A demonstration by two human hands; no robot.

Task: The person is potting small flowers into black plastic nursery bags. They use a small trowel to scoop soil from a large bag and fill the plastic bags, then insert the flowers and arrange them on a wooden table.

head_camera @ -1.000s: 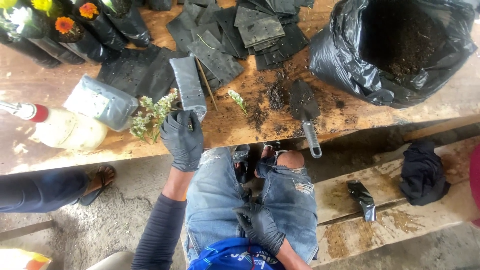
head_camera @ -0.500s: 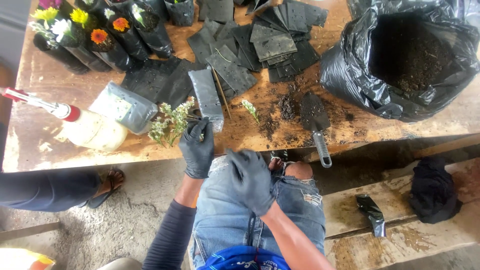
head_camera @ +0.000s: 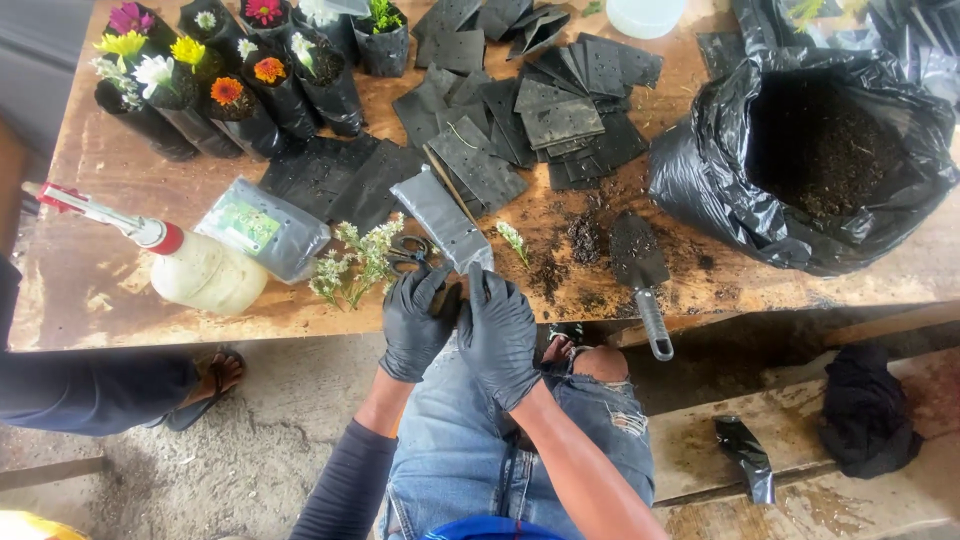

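My gloved hands [head_camera: 460, 325] cover grey bag's [head_camera: 440, 215] near end; scissors [head_camera: 410, 255] partly hidden; grip there unclear.

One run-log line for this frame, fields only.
left hand: gloved, at table edge | right hand: gloved, touching grey bag | nearby: scissors, trowel, flower sprigs

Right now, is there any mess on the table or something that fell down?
Yes. Dark soil is spilled loose on the wooden table beside the trowel, near the open black soil bag. One flat black plastic bag lies apart on the low bench, away from the pile on the table.
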